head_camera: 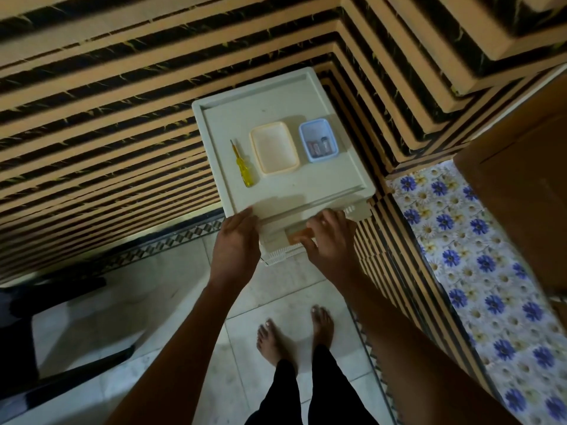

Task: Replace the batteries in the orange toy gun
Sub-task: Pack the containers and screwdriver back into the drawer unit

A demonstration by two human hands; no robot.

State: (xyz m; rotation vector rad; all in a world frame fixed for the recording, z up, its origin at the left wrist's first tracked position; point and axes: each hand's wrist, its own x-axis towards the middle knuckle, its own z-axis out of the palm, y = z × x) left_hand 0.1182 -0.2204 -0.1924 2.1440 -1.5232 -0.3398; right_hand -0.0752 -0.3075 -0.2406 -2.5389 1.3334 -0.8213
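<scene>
The right hand (329,237) reached down, fingers curled over an orange object (302,235), probably the toy gun, in the open drawer of the cream plastic cabinet (337,176). The left hand (237,240), at nine o'clock of it, lay flat-fingered against the cabinet's front edge. At twelve o'clock, the small blue rectangular plastic tray (319,144) held batteries (319,145).

The scene is dim and warm-toned, with low contrast. The brightest area is the pale top of the desk (276,96) at the centre of the frame, lit softly from above. Short soft shadows fall toward the upper right of the two trays. The lower left corner sinks into near black. Wide-angle distortion bends the striped wall lines, most strongly along the top edge and in the upper right corner. The upper right also looks smeared and soft. The centre is moderately sharp. The forearms in the lower frame are soft and dark.
</scene>
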